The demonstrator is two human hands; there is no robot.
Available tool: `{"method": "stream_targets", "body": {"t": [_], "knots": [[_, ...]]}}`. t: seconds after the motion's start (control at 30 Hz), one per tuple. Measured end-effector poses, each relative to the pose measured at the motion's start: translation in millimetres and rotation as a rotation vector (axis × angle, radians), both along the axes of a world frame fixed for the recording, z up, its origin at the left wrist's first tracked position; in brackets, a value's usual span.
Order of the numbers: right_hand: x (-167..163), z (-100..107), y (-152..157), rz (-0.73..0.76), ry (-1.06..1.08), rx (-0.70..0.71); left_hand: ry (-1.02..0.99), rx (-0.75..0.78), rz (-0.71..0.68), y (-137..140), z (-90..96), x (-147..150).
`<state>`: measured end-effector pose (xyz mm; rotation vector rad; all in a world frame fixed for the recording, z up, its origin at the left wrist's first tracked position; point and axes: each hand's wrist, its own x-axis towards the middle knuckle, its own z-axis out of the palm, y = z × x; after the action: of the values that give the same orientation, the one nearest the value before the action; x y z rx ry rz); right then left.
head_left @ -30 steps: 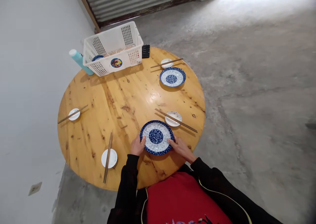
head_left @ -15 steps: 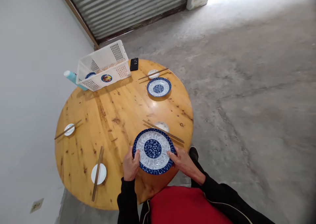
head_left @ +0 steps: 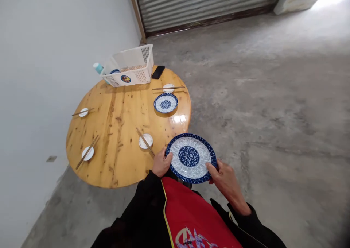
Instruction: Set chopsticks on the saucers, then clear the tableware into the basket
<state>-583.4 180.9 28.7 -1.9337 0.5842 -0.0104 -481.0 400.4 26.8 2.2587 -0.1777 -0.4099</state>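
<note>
Between both hands I hold a blue-and-white patterned plate [head_left: 194, 171], its face up and its underside hidden. My left hand [head_left: 162, 163] pinches the left rim with the thumb on top. On the right rim my right hand [head_left: 224, 173] grips in the same way, fingers underneath. The plate hangs past the edge of the round wooden table [head_left: 109, 153]. Just left of it, a small white dish [head_left: 143, 143] lies with a pair of chopsticks [head_left: 146, 142] across it. A second patterned plate [head_left: 165, 109] rests farther back on the table.
A white plastic basket [head_left: 136, 76] stands at the table's back, with a turquoise bottle [head_left: 97, 68] behind it and a black phone [head_left: 158, 72] beside it. More small dishes [head_left: 168, 85] with chopsticks lie around the rim. A wall is on the left, concrete floor on the right.
My view has shifted, and the held plate is now beyond the table's edge instead of over the tabletop. The near dish and chopsticks show more fully. Both hands keep their grip.
</note>
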Motion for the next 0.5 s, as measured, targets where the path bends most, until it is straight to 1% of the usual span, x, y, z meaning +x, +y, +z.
{"method": "stream_targets", "body": {"t": [0.13, 0.27, 0.4, 0.5], "knots": [[12, 0, -33, 0.024, 0.006, 0.025, -0.008, 0.077, 0.032, -33, 1.8, 6], [36, -5, -62, 0.029, 0.009, 0.045, -0.018, 0.146, 0.049, -61, 2.1, 23], [71, -14, -94, 0.053, 0.02, 0.027, 0.003, 0.178, 0.089, -91, -6.4, 52], [111, -18, -117, 0.098, 0.047, 0.008, 0.026, 0.176, 0.143, -110, -13.8, 81]]}}
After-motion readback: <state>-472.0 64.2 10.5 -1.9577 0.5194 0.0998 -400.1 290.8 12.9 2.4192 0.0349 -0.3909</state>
